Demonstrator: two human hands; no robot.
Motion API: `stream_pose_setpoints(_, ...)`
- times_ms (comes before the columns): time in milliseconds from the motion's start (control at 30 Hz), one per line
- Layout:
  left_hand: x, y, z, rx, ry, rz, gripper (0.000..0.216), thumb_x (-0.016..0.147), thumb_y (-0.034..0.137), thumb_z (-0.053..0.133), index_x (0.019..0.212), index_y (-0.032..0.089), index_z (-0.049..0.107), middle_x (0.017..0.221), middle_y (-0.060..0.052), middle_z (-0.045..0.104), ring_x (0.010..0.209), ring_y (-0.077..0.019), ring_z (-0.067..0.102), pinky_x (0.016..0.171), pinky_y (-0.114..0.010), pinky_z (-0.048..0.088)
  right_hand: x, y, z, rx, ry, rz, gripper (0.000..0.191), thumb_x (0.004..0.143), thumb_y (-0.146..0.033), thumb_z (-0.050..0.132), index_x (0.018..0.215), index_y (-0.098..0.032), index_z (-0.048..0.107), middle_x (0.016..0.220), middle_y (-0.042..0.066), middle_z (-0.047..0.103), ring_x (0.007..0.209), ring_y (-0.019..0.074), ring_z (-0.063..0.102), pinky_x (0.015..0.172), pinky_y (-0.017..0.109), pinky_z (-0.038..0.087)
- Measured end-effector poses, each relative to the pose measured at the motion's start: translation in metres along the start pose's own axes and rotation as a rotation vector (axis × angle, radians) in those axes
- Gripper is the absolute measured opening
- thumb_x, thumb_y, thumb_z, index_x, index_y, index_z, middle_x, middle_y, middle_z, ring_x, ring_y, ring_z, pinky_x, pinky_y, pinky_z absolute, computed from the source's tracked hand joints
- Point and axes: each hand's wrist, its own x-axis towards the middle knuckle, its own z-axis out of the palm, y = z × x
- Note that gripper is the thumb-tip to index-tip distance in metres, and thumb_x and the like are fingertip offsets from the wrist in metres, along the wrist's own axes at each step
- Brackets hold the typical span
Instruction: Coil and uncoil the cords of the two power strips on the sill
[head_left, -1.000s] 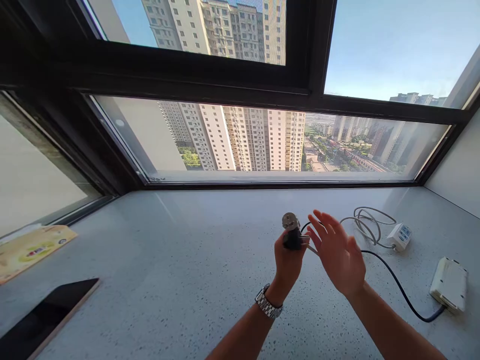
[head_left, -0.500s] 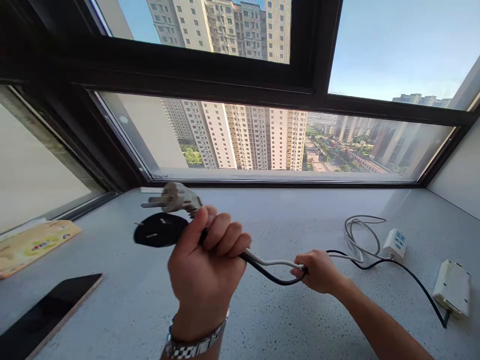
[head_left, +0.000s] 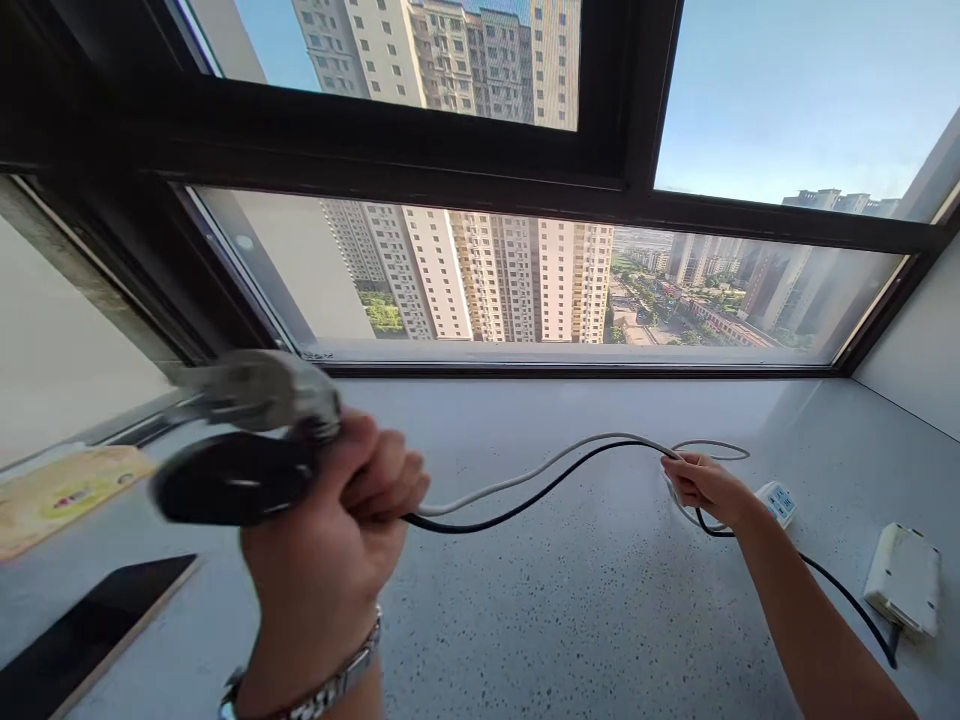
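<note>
My left hand [head_left: 330, 560] is raised near the camera, its fist closed round two plugs: a grey plug [head_left: 255, 388] above a black plug [head_left: 225, 478], both smeared by motion. From the fist a white cable [head_left: 525, 472] and a black cable [head_left: 540, 492] run side by side to the right. My right hand [head_left: 701, 485] is closed on both cables low over the grey sill [head_left: 525, 620], next to a white power strip [head_left: 776, 500]. The black cable goes on to a white box [head_left: 904, 580].
A dark phone [head_left: 90, 630] lies at the sill's lower left, with a yellow flat packet [head_left: 52, 495] behind it. Black window frames [head_left: 450, 160] and glass close the far side; a white wall [head_left: 915, 340] stands at the right.
My left hand has pulled the two plugs further left and nearer the camera. My right hand has slid right along the cables toward the power strip, and the cables now hang longer between the hands.
</note>
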Motion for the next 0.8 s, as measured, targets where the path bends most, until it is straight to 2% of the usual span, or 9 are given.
stream_pose_setpoints(100,-0.004,-0.049,0.044,0.236,-0.176,-0.18,0.05,0.055,0.04,0.085,0.053,0.02,0.039,0.046,0.01,0.026,0.04,-0.0032,0.018,0.037,-0.02,0.012,-0.011,-0.018,0.014,0.223,0.231,-0.138,0.048,0.065,-0.06,0.073,0.066,-0.019,0.048,0.053,-0.009,0.034,0.041,0.0051,0.03,0.043,0.021,0.028)
stream_pose_setpoints(167,-0.011,-0.086,0.06,0.294,-0.281,-0.347,0.05,0.052,0.041,0.085,0.056,0.02,0.041,0.047,0.009,0.031,0.043,-0.0036,0.021,0.039,-0.02,0.015,-0.02,-0.025,0.031,0.236,0.295,-0.244,0.047,0.071,-0.064,0.065,0.075,-0.019,0.052,0.056,-0.007,0.041,0.041,0.0063,0.035,0.043,0.023,0.031)
stream_pose_setpoints(267,-0.024,-0.128,0.07,0.193,-0.333,-0.598,0.054,0.06,0.052,0.08,0.057,0.02,0.036,0.047,0.01,0.026,0.044,-0.003,0.016,0.041,-0.02,0.013,-0.03,-0.022,0.063,0.062,0.335,-0.354,0.047,0.084,-0.067,0.046,0.079,-0.021,0.049,0.057,-0.006,0.043,0.038,0.0072,0.031,0.039,0.023,0.025)
stream_pose_setpoints(333,-0.03,-0.141,0.072,0.061,-0.277,-0.631,0.056,0.062,0.058,0.077,0.058,0.02,0.036,0.049,0.01,0.026,0.045,-0.0032,0.019,0.042,-0.019,0.017,-0.033,-0.014,0.083,-0.147,0.35,-0.428,0.043,0.091,-0.062,0.037,0.077,-0.022,0.044,0.057,-0.005,0.043,0.043,0.0094,0.035,0.042,0.024,0.027)
stream_pose_setpoints(467,-0.027,-0.143,0.065,-0.042,-0.115,-0.568,0.052,0.059,0.059,0.079,0.061,0.018,0.046,0.056,0.006,0.039,0.051,-0.0059,0.037,0.05,-0.021,0.034,-0.033,0.003,0.113,-0.635,0.347,-0.542,0.032,0.093,-0.05,0.038,0.077,-0.023,0.039,0.067,0.0,0.05,0.057,0.0148,0.044,0.052,0.027,0.031)
stream_pose_setpoints(567,-0.018,-0.141,0.058,0.043,-0.084,-0.622,0.045,0.057,0.052,0.082,0.062,0.017,0.053,0.06,0.002,0.05,0.053,-0.0086,0.046,0.049,-0.023,0.038,-0.033,0.011,0.123,-0.857,0.284,-0.528,0.026,0.092,-0.047,0.039,0.085,-0.021,0.042,0.072,0.002,0.055,0.055,0.0156,0.044,0.05,0.027,0.026)
stream_pose_setpoints(633,-0.012,-0.138,0.056,0.058,-0.099,-0.681,0.042,0.058,0.046,0.081,0.057,0.017,0.051,0.062,0.0,0.056,0.051,-0.0101,0.05,0.046,-0.024,0.038,-0.031,0.015,0.124,-0.918,0.214,-0.532,0.026,0.091,-0.046,0.042,0.093,-0.02,0.045,0.076,0.004,0.058,0.055,0.0156,0.047,0.05,0.026,0.024)
stream_pose_setpoints(700,-0.006,-0.128,0.055,-0.011,-0.1,-0.65,0.042,0.06,0.039,0.079,0.052,0.018,0.044,0.054,0.002,0.052,0.046,-0.0087,0.047,0.044,-0.023,0.038,-0.027,0.016,0.122,-0.939,0.149,-0.542,0.022,0.09,-0.042,0.048,0.091,-0.02,0.047,0.074,0.002,0.059,0.057,0.0147,0.049,0.052,0.026,0.026)
stream_pose_setpoints(800,0.003,-0.1,0.053,-0.174,-0.06,-0.502,0.045,0.061,0.027,0.077,0.05,0.019,0.035,0.042,0.009,0.034,0.039,-0.0042,0.035,0.041,-0.018,0.035,-0.018,0.014,0.115,-0.968,0.095,-0.498,0.022,0.086,-0.034,0.056,0.072,-0.021,0.045,0.064,-0.002,0.056,0.056,0.0122,0.046,0.055,0.025,0.026)
